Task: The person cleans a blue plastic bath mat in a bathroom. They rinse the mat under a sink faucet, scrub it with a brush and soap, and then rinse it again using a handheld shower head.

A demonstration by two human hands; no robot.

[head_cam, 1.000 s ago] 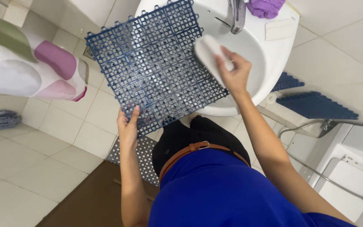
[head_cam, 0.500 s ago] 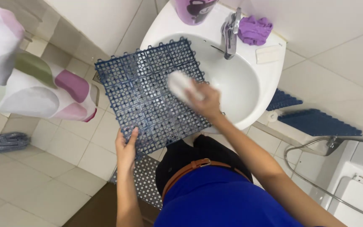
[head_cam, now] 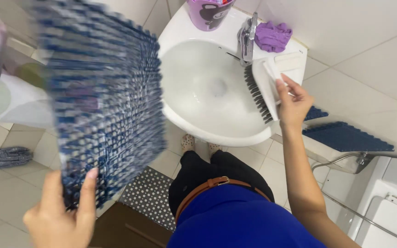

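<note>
The left hand [head_cam: 58, 216] is low at the near left, thumb and fingers pinched on the bottom edge of a blue plastic grid mat [head_cam: 102, 96]. The mat rises from that grip up and away, held off to the left of the basin and clear of it. It is blurred, so its exact tilt is hard to judge; it seems to stand roughly on edge, its upper part reaching toward the wall tiles.

The right hand [head_cam: 290, 103] is across the basin on the far right, fingers closed on the white back of a scrubbing brush [head_cam: 263, 87]. The brush's dark bristles face left, toward the bowl, and it sits over the right rim of the white sink [head_cam: 180, 41], just beside the chrome tap [head_cam: 246, 34]. The two hands are well apart, with the whole bowl between them, and the mat and brush do not touch.

Around them: a purple cup [head_cam: 207, 11] stands on the back ledge of the sink, and a crumpled purple cloth [head_cam: 272, 36] lies to the right of the tap. Further blue grid mats [head_cam: 345, 135] lie on the ledge to the right, beyond the brush hand. Below the sink a dotted floor mat [head_cam: 150, 195] lies under the person's feet. At the far left a mop head [head_cam: 5, 156] rests on the floor tiles.
</note>
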